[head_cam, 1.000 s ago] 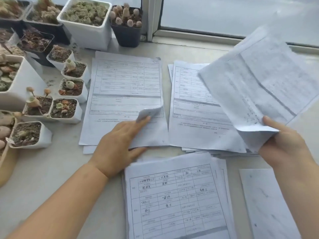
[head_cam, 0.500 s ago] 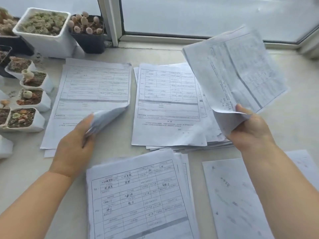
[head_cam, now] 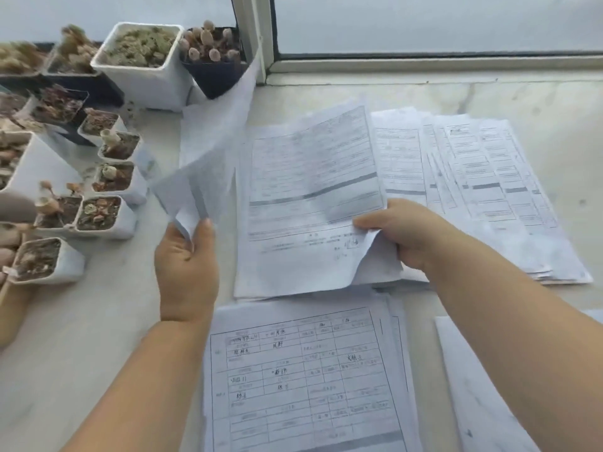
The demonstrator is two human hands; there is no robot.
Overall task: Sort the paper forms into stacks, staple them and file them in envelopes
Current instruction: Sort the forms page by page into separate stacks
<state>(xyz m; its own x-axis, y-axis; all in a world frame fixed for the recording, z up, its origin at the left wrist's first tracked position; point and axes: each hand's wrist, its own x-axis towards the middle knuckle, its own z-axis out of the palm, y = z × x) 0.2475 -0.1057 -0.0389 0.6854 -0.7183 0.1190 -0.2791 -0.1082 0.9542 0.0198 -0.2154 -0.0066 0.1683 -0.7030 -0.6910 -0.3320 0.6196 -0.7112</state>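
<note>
Two hands are working one pile. The left hand (head_cam: 187, 265) is pinching the lifted sheets (head_cam: 212, 151) by their near corner, peeling them up and leftward so they are standing tilted toward the succulent pots (head_cam: 107, 210). The right hand (head_cam: 399, 234) is gripping a printed form (head_cam: 313, 203) at its near right corner, just right of the raised sheets, its long axis running away from the person. That form is lying over the gap below the raised sheets, likely bound there. A filled-in stack (head_cam: 303, 380) is resting nearest on the worktop (head_cam: 81, 337), a fanned stack (head_cam: 483, 190) to the right.
</note>
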